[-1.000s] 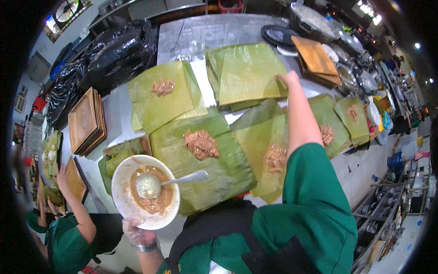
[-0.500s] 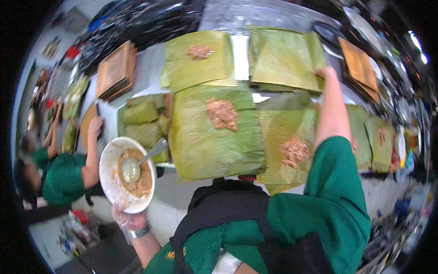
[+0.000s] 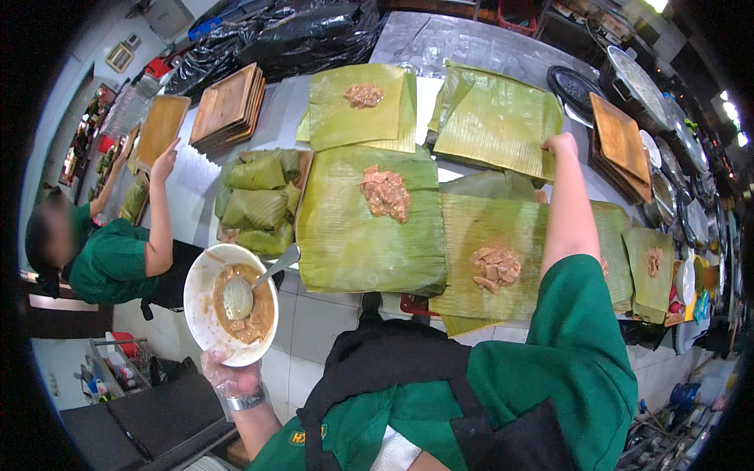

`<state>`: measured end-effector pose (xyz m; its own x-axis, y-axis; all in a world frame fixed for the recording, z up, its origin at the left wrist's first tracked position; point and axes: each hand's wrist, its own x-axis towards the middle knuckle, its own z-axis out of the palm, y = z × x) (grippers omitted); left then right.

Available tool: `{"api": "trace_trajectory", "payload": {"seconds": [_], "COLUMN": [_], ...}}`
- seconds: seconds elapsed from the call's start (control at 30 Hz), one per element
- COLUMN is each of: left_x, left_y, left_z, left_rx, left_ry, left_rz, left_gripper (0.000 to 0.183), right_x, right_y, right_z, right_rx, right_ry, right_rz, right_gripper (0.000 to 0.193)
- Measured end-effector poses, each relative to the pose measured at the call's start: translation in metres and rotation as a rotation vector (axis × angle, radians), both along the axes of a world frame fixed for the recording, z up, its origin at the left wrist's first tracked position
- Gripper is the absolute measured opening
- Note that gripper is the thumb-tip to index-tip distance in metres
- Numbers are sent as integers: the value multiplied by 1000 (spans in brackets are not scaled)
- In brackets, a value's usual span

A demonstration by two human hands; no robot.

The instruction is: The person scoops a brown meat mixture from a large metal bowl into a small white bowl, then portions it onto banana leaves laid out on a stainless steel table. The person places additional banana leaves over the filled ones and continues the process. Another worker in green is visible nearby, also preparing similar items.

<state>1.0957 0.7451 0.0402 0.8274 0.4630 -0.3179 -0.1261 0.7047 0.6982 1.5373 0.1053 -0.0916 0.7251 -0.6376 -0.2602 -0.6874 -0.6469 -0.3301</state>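
Observation:
My left hand (image 3: 234,377), in a clear plastic glove, grips the rim of a white bowl (image 3: 196,302) at its near side. Brown sauce with pieces of meat (image 3: 255,320) lies in the tilted bowl, and a metal spoon (image 3: 281,263) rests in it. My right hand (image 3: 559,144) reaches far forward, its fingers closed on the right edge of a stack of banana leaves (image 3: 499,118); the fingertips are partly hidden. Other banana leaves (image 3: 369,255) in front of me carry mounds of sauced meat (image 3: 386,193), one more mound (image 3: 496,267) lying under my right arm.
Folded leaf parcels (image 3: 255,208) sit in a tray left of the middle leaves. Stacked wooden boards stand at the back left (image 3: 224,110) and right (image 3: 616,129). On the left, a co-worker (image 3: 114,255) holds a wooden board (image 3: 161,129). Black plastic bags (image 3: 306,39) lie behind.
The view has shifted slightly, and the bowl appears a little farther right. The co-worker's board has come up higher. My right hand stays at the leaf's edge.

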Motion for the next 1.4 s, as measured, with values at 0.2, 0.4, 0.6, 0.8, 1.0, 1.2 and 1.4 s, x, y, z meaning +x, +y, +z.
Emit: {"api": "trace_trajectory", "payload": {"seconds": [0.2, 0.4, 0.6, 0.8, 1.0, 1.2, 1.4], "left_x": [-10, -17, -15, -20, -23, -22, -21], "left_y": [-15, -27, -42, -33, -22, -19, -26], "left_z": [4, -8, -15, -27, -39, -35, -29], "left_rx": [-28, -142, -163, -73, -29, -40, 47], "left_ry": [-51, -51, -50, -110, -36, 0, 1], "left_rz": [-2, -49, -91, -91, 3, -52, -83], "left_gripper": [85, 87, 90, 85, 88, 92, 92], "right_x": [-22, -25, -17, -8, 9, 3, 4], "right_y": [49, 54, 54, 38, 23, 39, 33], "right_z": [20, 21, 25, 10, -9, -11, -19], "right_rx": [-128, -67, -106, -36, 22, 160, 255], "right_ry": [-118, -178, -57, -77, -15, -79, -223], "right_rz": [-65, -86, -10, -19, 38, -32, -83], "right_gripper": [32, 35, 33, 36, 51, 48, 36]}}
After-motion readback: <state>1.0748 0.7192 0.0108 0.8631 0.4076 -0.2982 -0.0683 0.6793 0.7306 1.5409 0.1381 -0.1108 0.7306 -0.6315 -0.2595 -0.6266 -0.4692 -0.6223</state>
